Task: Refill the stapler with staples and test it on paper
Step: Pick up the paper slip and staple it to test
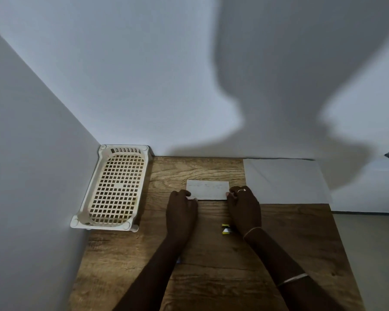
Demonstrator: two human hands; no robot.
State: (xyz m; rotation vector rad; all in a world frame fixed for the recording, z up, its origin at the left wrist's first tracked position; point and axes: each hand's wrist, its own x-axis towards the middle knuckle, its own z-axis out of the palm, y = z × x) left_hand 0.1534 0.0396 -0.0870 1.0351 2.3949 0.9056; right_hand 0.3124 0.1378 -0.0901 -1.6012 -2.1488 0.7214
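Note:
A small folded sheet of paper (208, 189) lies flat on the wooden table (211, 265). My left hand (181, 209) pinches its near left corner with curled fingers. My right hand (244, 207) holds its right edge between thumb and fingers. A small yellow, black and white object (226, 228), perhaps the staple box, lies just beside my right wrist. A bit of a blue thing (178, 261) peeks out under my left forearm. No stapler is visible.
A cream plastic lattice basket (115, 187) stands at the table's far left against the wall corner. A large white sheet (285, 180) covers the far right corner. The table's right edge drops to the floor.

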